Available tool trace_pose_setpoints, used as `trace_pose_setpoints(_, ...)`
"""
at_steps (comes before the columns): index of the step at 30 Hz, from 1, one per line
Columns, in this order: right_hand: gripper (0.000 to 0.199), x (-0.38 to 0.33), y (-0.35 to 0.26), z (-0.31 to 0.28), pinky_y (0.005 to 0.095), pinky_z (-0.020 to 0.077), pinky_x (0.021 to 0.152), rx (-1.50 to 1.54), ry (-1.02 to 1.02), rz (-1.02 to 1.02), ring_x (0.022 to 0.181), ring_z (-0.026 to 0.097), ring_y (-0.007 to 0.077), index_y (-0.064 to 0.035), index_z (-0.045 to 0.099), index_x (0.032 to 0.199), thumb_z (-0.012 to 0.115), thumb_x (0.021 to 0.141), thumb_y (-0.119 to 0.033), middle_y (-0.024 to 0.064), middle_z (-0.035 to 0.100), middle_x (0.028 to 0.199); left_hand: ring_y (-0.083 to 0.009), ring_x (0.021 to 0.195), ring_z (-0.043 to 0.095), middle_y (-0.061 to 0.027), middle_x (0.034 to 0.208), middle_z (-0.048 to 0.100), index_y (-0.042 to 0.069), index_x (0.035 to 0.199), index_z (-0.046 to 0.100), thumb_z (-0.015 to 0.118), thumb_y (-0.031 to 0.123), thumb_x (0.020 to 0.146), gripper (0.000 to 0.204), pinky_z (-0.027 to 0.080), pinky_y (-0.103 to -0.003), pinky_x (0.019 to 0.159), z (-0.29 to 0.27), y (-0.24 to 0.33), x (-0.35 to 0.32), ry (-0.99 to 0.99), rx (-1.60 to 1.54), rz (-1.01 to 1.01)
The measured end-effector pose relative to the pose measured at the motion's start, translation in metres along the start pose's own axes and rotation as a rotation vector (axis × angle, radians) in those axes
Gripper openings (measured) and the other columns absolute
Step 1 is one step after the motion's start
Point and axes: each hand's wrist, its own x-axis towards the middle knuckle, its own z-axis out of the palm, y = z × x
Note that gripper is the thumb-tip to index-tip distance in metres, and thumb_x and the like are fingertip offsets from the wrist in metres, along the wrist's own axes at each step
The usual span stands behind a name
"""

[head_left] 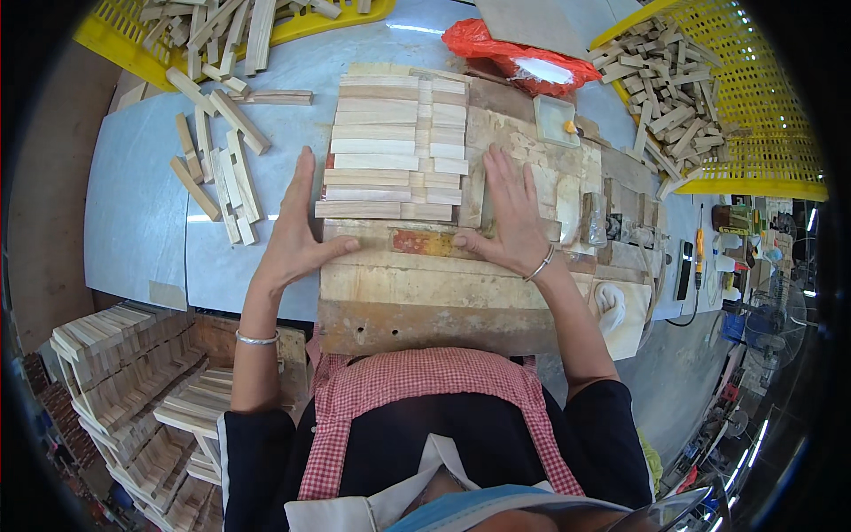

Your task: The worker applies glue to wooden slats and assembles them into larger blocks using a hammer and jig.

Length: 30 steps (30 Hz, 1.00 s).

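Note:
A row of pale wooden strips lies side by side on a worn wooden work board. Shorter wooden pieces continue the row on its right. My left hand stands at the row's near left corner, fingers stretched forward and thumb pointing inward over the board. On the other side, my right hand mirrors it, its thumb near a red and yellow stained patch. Both hands are open and hold nothing. Whether their edges touch the strips, I cannot tell.
Loose wooden strips lie on the blue-grey table at left. Yellow baskets of wood pieces stand at both far corners. A red plastic bag, a small clear box and a white cloth lie rightward. Stacked wooden frames stand lower left.

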Motion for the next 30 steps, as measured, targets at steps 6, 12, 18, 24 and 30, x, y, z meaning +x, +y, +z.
trace_pose_setpoints(6, 0.106, 0.009, -0.018, 0.015, 0.0555, 0.0066, 0.112, -0.165, -0.039, 0.013, 0.14, 0.018, 0.0356, 0.0112, 0.021, 0.139, 0.056, 0.076, -0.067, 0.0269, 0.023, 0.146, -0.0366, 0.138, 0.024, -0.0244, 0.148, 0.024, 0.001, 0.147, 0.01, 0.08, 0.053, 0.061, 0.123, 0.024, -0.043, 0.112, 0.012, 0.003, 0.012, 0.016, -0.025, 0.011)
trace_pose_setpoints(12, 0.099, 0.011, -0.029, 0.025, 0.0571, 0.0062, 0.111, -0.139, 0.002, 0.047, 0.14, 0.015, 0.0358, 0.0122, 0.023, 0.138, 0.051, 0.081, -0.064, 0.0274, 0.024, 0.145, -0.0385, 0.135, 0.028, -0.0258, 0.146, 0.027, 0.001, 0.146, 0.012, 0.079, 0.051, 0.064, 0.118, 0.026, -0.044, 0.111, 0.02, 0.006, 0.014, 0.054, -0.046, 0.015)
trace_pose_setpoints(18, 0.102, 0.012, -0.028, 0.022, 0.0573, 0.006, 0.111, -0.171, -0.006, 0.068, 0.14, 0.016, 0.037, 0.0122, 0.024, 0.138, 0.047, 0.08, -0.068, 0.0273, 0.024, 0.146, -0.0392, 0.136, 0.026, -0.0275, 0.146, 0.025, -0.001, 0.146, 0.012, 0.077, 0.053, 0.065, 0.117, 0.025, -0.045, 0.111, 0.015, 0.003, 0.017, 0.077, 0.09, 0.078)
trace_pose_setpoints(24, 0.103, 0.015, -0.032, 0.026, 0.058, 0.0055, 0.111, -0.176, 0.007, 0.097, 0.139, 0.017, 0.0376, 0.0125, 0.025, 0.138, 0.045, 0.08, -0.07, 0.0276, 0.025, 0.145, -0.0393, 0.139, 0.02, -0.0268, 0.149, 0.018, -0.001, 0.146, 0.012, 0.075, 0.056, 0.066, 0.116, 0.022, -0.045, 0.112, 0.018, 0.005, 0.016, 0.05, 0.03, 0.052)
trace_pose_setpoints(30, 0.104, 0.011, -0.03, 0.026, 0.0581, 0.0051, 0.111, -0.198, 0.019, 0.107, 0.139, 0.017, 0.0385, 0.0133, 0.025, 0.137, 0.044, 0.079, -0.071, 0.0285, 0.025, 0.144, -0.0392, 0.139, 0.019, -0.0262, 0.15, 0.017, -0.002, 0.145, 0.013, 0.075, 0.056, 0.066, 0.116, 0.021, -0.045, 0.112, 0.019, 0.006, 0.017, 0.058, 0.164, 0.091)
